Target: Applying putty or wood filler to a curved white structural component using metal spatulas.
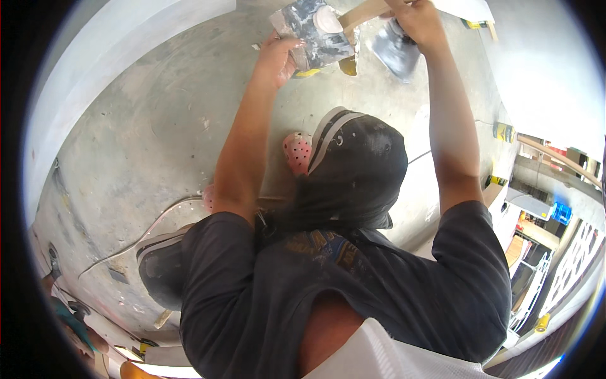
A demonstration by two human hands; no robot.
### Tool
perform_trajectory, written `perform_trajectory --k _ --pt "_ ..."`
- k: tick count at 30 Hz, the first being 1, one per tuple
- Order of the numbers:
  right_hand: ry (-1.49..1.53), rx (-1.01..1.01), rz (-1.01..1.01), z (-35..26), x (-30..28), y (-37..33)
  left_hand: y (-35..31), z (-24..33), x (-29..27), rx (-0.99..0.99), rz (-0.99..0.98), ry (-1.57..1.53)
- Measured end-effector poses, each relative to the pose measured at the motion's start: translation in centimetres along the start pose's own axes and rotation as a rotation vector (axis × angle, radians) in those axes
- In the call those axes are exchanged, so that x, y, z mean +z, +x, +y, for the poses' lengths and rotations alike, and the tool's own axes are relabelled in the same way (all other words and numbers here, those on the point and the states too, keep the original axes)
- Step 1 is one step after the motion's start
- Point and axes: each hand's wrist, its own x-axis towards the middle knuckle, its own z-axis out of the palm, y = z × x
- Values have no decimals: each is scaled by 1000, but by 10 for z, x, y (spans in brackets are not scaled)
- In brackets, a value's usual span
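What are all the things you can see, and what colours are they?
smeared board: one, grey and white, top, in the left hand
blurred flat tool: one, greyish, top, in the right hand
strip: one, light brown, between board and right hand
clogs: two, pink, on the floor, one partly behind the left arm
cord: one, pale, floor, left
floor: one, grey, underneath
blue container: one, blue, right
clutter: many colours, right edge, too jumbled to count
shirt: one, dark grey, bottom middle
trousers: one pair, black with pale stripes, middle and left
left hand: one, bare, top
right hand: one, bare, top
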Motion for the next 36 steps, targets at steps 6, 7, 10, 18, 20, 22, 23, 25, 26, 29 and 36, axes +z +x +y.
perform_trajectory --k 6,7,10,18,20,22,23,25,26,29,36 --pt "361 93 -733 159 21 -66 -7 11 -5 -111 -12 -12" --pt "616 174 -700 168 18 -85 -8 15 -7 -156 -7 18" --pt "643 245 -315 152 7 -95 -18 25 8 -113 42 8" --pt "1238 -6 -42 44 38 -33 -25 54 57 -24 -84 77" --pt "1179 -118 -41 14 48 -39 -32 67 66 39 -60 126" --pt "1113 -226 -37 -6 55 -47 -42 83 82 113 4 104" --pt "852 -528 99 -12 59 -50 -46 90 85 130 8 106" --pt "527 -952 260 -24 70 -47 -58 105 84 236 26 155" --pt "544 -972 236 -26 76 -46 -62 113 80 262 48 155" --pt "321 -922 61 -30 92 -41 -65 145 50 252 -14 55" --pt "1210 -196 -319 -9 107 -9 -77 260 68 280 -89 296"
